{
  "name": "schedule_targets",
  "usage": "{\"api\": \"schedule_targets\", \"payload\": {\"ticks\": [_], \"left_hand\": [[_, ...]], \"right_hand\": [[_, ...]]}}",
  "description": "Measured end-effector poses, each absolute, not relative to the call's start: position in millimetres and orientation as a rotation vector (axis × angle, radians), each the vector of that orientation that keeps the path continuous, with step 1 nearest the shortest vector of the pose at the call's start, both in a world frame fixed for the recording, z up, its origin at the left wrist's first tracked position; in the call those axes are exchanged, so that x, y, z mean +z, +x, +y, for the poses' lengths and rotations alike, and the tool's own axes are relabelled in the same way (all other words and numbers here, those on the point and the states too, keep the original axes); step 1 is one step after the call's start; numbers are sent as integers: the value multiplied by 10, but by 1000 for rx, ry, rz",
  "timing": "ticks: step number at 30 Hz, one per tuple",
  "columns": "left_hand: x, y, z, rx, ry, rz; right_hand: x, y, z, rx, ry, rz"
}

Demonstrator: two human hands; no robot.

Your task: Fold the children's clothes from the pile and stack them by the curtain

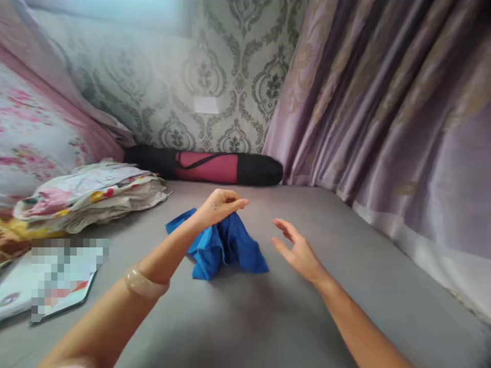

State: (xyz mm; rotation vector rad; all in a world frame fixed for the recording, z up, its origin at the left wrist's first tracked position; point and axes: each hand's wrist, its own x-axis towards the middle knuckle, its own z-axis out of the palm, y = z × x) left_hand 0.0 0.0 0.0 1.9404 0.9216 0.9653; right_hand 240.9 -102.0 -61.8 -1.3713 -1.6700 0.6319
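Note:
A crumpled blue cloth (pixel 245 248) hangs in folds from my left hand (pixel 220 207), its lower edges close to or on the grey surface. The fingers of that hand are closed round the cloth's top, and a pale bangle circles the wrist. To the right of the cloth, my right hand (pixel 295 248) is apart from it, with thumb and fingers spread and nothing between them.
Folded patterned fabrics (pixel 103 191) are stacked on the left, behind a flat pale item (pixel 72 286), partly pixelated. A black and pink rolled bag (pixel 215 167) lies along the patterned wall. Purple curtains (pixel 368 102) hang at the right over the grey surface's (pixel 345 245) edge.

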Motion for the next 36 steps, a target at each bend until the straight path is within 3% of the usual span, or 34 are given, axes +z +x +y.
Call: {"api": "schedule_targets", "payload": {"ticks": [4, 12, 16, 20, 23, 26, 31, 33, 36], "left_hand": [[-29, 184, -103, 1010, 1852, 960], [5, -51, -327, 964, 1798, 985], [-360, -123, -517, 872, 1947, 1062], [-915, -12, -679, 764, 2062, 1272], [-1072, 32, -676, 793, 2079, 1281], [-839, -58, -628, 811, 1900, 1072], [-34, -441, -682, 1071, 1505, 1079], [147, -569, -708, 1120, 1556, 1145], [13, -623, -695, 823, 1807, 1225]], "right_hand": [[-553, 2016, -883, 635, -1223, -1763], [-822, 2005, -578, 1093, -1104, -1870], [-684, 2215, -584, 1062, -1172, -1537], [-310, 2473, -733, 1049, -1261, -1290], [5, 2731, -932, 1058, -1306, -1194], [344, 3007, -1188, 1055, -1291, -1118], [678, 3257, -1543, 1241, -1361, -1162], [561, 3276, -1560, 1313, -1433, -1225], [69, 3273, -1472, 1367, -1604, -1464]]}}
